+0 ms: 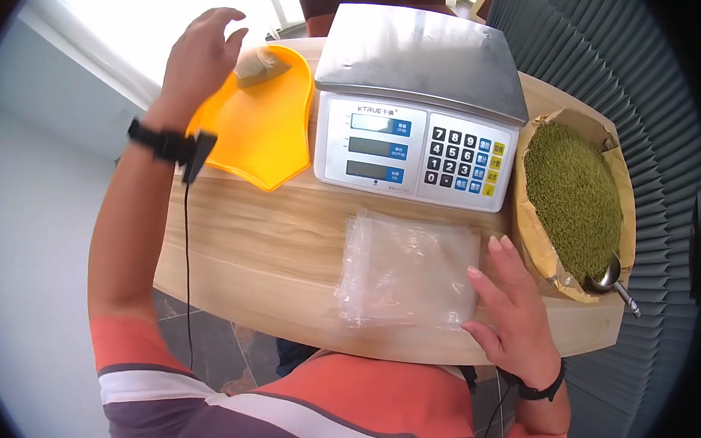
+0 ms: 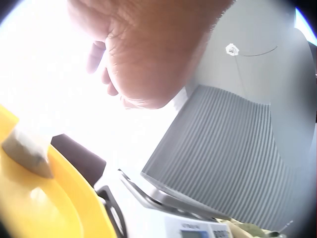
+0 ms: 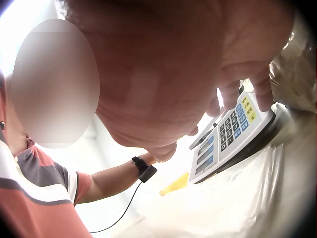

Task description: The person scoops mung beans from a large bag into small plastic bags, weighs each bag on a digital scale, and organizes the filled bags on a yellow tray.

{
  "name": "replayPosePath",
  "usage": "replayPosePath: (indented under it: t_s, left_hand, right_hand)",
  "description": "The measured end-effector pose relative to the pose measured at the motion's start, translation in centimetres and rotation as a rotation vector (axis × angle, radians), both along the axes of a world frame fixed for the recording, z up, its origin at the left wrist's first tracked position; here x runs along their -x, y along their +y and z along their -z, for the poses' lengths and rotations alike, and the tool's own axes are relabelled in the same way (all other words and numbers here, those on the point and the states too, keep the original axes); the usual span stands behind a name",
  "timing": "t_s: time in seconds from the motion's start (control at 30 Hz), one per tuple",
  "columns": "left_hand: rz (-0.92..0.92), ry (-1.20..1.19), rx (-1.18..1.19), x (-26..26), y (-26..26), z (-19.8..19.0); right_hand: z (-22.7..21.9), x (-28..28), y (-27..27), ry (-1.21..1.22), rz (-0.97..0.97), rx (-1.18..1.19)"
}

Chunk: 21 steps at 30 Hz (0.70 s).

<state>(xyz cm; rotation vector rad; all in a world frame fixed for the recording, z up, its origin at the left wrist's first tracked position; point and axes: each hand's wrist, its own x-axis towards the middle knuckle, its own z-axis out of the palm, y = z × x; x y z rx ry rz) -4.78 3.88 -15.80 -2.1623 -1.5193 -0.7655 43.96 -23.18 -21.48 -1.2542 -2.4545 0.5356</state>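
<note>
My left hand (image 1: 199, 64) is raised over the left rim of a yellow scoop-shaped tray (image 1: 263, 137), fingers loosely bent and holding nothing. Just beside its thumb, a small filled plastic bag (image 1: 259, 69) lies at the far end of the tray; the left wrist view shows this bag (image 2: 28, 151) below the hand. My right hand (image 1: 519, 322) is spread at the right edge of a flat stack of clear plastic bags (image 1: 411, 271), with its fingertips right at that edge and nothing gripped. In the right wrist view, the palm (image 3: 158, 74) hides much of the scene.
Behind the bags stands a white scale (image 1: 334, 158) with a steel platform (image 1: 425, 55). At the right, an open paper sack (image 1: 538, 238) holds small green beans (image 1: 573, 188), with a metal scoop (image 1: 606, 276) at its near rim. A cable (image 1: 187, 265) hangs from the left wrist.
</note>
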Motion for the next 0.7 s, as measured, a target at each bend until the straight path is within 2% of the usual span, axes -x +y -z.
replayPosePath:
  t_s: [0.07, 0.13, 0.2, 0.23, 0.3, 0.43, 0.53, 0.7]
  left_hand:
    - [-0.069, 0.056, -0.016, 3.5, 4.7, 0.8]
    - [-0.128, 0.109, -0.028, 4.2, 5.9, 0.7]
    - [-0.299, 0.072, 0.267, 3.8, 6.3, 0.2]
    - [-0.292, 0.072, 0.265, 3.5, 6.4, 0.0]
    - [-0.355, 0.033, 0.419, 3.3, 6.2, -0.3]
    - [-0.309, 0.008, 0.478, 3.3, 5.7, -1.4]
    - [-0.148, 0.063, 0.355, 3.8, 4.9, -3.1]
    - [0.010, 0.026, 0.319, 2.7, 2.4, -9.4]
  right_hand:
    - [-0.1, -0.1, -0.3, 0.004, 0.011, -0.005]
    - [-0.1, -0.3, -0.8, 0.004, 0.034, -0.006]
    - [0.1, -0.6, -1.4, 0.017, 0.050, -0.003]
    - [0.2, -0.8, -1.7, 0.017, 0.057, -0.004]
    - [0.4, -1.2, -2.1, 0.024, 0.070, 0.012]
    - [0.7, -1.7, -2.5, 0.044, 0.081, 0.016]
    - [0.8, -1.9, -2.6, 0.066, 0.084, 0.004]
    - [0.7, -1.4, -2.0, 0.110, 0.067, -0.024]
